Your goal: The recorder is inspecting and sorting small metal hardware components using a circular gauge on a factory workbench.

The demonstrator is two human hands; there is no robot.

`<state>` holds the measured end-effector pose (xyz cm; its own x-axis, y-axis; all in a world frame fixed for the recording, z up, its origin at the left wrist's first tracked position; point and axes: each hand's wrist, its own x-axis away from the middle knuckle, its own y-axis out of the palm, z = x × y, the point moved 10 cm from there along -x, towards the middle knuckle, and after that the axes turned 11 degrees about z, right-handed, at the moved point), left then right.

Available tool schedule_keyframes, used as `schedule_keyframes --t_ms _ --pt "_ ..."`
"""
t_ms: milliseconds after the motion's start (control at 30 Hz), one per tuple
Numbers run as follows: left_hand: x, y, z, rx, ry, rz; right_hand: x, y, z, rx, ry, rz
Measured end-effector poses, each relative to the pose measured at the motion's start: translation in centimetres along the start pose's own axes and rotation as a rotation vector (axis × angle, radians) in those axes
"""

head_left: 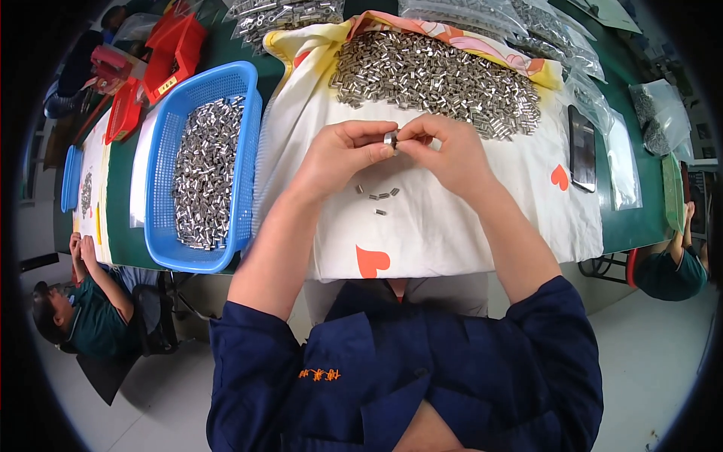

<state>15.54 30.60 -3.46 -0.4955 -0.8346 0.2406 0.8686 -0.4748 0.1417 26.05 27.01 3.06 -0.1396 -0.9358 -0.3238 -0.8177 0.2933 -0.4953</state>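
Just in front of a big heap of small metal cylinders (437, 75), my two hands meet above the white cloth (301, 248). My left hand (339, 154) pinches a small shiny metal piece (390, 138) between thumb and fingers. From the other side, the closed fingertips of my right hand (444, 151) come up against that piece; whether they hold a second part is hidden. Several loose metal cylinders (382, 196) lie on the cloth below my hands.
A blue plastic basket (252, 151) full of similar cylinders stands left. Red bins (177, 56) sit beyond it. Bags of metal parts (286, 15) line the back. A phone (582, 149) lies right. Other people (98, 309) sit at both sides.
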Motion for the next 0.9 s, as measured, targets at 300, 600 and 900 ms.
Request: schedule_keyframes --t_ms 300,600,900 --pt "0.5 0.8 -0.3 -0.044 -0.074 -0.049 0.2 1.3 2.8 -0.175 0.267 -0.208" --pt "0.9 1.3 -0.7 -0.078 -0.07 -0.137 -1.8 -3.6 5.2 0.262 0.167 0.124" --pt "0.7 1.6 -0.5 -0.068 -0.064 -0.135 -1.8 -1.5 3.4 0.565 -0.181 0.153"
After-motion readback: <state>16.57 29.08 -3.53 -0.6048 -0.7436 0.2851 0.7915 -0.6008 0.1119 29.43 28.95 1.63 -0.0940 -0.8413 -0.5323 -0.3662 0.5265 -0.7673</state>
